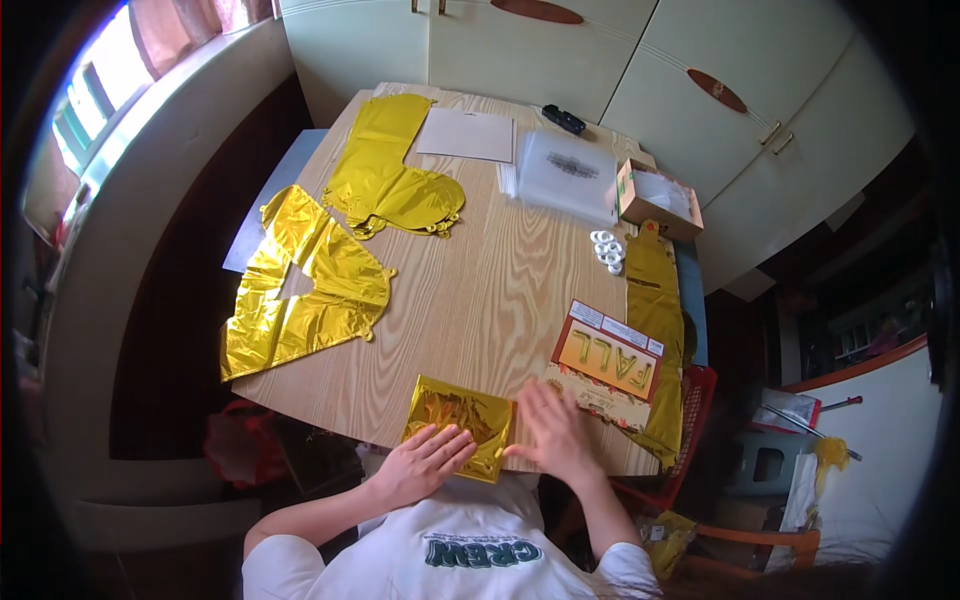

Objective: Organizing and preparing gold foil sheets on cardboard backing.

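Bright window (95, 95) daylight from upper left; dark, bent fisheye rim.

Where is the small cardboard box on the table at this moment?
In the head view, the small cardboard box sits at the table's far right corner, beside the clear plastic sheets.

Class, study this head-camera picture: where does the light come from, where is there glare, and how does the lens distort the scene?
Head view: daylight enters through the window at upper left, which is washed out; the flat gold foil balloons throw bright glare, as does the folded foil under the left hand and right hand; the table edges bow outward, and the corners go black.
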{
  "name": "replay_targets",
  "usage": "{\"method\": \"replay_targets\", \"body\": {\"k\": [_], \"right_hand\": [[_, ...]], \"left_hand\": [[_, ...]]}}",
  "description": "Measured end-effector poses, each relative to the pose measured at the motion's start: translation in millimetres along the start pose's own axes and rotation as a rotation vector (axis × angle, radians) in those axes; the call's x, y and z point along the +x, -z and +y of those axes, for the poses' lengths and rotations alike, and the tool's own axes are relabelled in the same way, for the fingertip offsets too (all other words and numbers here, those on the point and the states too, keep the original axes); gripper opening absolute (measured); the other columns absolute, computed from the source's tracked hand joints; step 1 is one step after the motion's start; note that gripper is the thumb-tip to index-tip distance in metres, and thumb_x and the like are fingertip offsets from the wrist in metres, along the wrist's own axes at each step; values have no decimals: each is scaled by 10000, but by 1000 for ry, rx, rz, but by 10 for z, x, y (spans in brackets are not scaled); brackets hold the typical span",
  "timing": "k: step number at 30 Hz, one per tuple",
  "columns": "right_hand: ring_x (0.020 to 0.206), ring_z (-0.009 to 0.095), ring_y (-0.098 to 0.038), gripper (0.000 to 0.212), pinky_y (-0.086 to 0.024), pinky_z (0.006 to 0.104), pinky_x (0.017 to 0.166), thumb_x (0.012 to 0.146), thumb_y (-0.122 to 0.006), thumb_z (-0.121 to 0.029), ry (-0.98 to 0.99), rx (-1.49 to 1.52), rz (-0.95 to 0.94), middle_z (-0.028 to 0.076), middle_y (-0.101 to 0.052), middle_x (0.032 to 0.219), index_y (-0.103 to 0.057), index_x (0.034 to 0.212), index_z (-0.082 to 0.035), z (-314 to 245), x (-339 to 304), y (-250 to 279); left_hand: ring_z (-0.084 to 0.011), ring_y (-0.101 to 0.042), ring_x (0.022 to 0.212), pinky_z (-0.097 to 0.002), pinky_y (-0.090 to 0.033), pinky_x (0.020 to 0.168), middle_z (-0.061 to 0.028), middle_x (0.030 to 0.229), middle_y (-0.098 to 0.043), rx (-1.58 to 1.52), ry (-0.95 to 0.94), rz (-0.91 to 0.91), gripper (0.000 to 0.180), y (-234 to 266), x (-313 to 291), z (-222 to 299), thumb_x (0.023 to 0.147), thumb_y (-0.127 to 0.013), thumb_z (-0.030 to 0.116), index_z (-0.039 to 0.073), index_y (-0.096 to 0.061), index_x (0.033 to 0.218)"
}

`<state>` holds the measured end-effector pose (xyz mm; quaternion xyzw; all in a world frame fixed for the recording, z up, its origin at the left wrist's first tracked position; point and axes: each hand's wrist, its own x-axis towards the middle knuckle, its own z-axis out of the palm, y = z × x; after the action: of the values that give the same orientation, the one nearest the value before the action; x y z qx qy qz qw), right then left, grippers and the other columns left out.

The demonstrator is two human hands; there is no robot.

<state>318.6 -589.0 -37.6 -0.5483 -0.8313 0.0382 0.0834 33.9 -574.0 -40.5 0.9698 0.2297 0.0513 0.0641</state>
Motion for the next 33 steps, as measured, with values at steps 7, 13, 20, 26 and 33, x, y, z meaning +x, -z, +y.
{"method": "replay_targets", "body": {"k": [7, 13, 20, 26, 33], "right_hand": [[1478, 376, -164, 1193, -67, 569, 1187, 714, -546, -815, -312, -90, -184, 245, -279, 1550, -265, 1497, 40, 338, -437, 33], [1255, 283, -517, 608, -406, 459, 1037, 795, -702, -410, 66, -78, 29, 136, -559, 1329, -594, 1263, -38, -388, -507, -54], [779, 249, -693, 165, -547, 347, 649, 788, -682, 27, -66, 171, 686, 97, -713, 924, -709, 940, -30, -361, -285, 809], [592, 121, -507, 507, -427, 276, 540, 904, -636, -4, -427, 799, 833, 59, -581, 750, -473, 1385, 1, 58, 195, 715], [708, 200, -549, 449, -483, 333, 646, 898, -638, -81, -448, 502, 451, 97, -592, 938, -532, 1333, -50, 7, 473, -212]], "left_hand": [[-295, -553, 1257, -381, -418, 1069, -131, 1369, -564, -495, 180, 57, 541, 214, -82, -109, 892, -567, 93, 60, -456, 1421], [-181, -622, 1089, -319, -496, 909, -109, 1170, -651, -1455, 745, 272, 300, 510, -441, -453, 995, -454, 48, 18, -569, 1269], [-308, -580, 1200, -506, -492, 1002, -141, 1327, -555, -2145, 727, 860, 396, 629, -629, -720, 1029, -441, 173, 43, -404, 1402], [-311, -582, 1198, -508, -504, 994, -157, 1365, -524, -2263, 584, 798, 451, 732, -501, -640, 1035, -452, 284, 54, -380, 1416], [-315, -588, 1186, -513, -501, 979, -135, 1356, -542, -2397, 778, 404, 450, 338, -121, -650, 1027, -457, 335, 107, -399, 1411]]}}
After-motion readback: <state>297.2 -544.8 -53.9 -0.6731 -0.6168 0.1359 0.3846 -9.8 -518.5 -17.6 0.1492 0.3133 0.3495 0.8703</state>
